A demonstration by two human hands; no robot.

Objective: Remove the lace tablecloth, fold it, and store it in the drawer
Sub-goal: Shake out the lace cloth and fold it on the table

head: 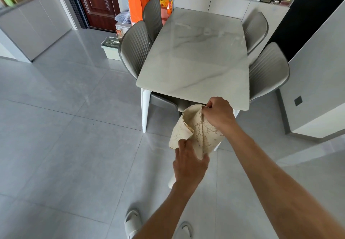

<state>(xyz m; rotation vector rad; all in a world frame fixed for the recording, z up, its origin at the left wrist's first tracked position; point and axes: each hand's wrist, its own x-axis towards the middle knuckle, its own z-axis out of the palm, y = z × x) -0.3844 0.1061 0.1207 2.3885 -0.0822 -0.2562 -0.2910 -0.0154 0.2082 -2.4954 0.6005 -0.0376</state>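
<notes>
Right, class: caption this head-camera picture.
Both hands, left hand and right hand, fold the lace tablecloth beside the bare marble table.

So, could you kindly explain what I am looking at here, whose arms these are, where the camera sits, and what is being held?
There is no machine: a person wears a wide-angle camera on the head, looking forward and down, so the arms are their own. The left hand and right hand both grip a cream lace tablecloth, already off the table and partly folded, held in the air. Ahead is a marble dining table, its top bare, with grey chairs around it. No drawer is clearly visible.
</notes>
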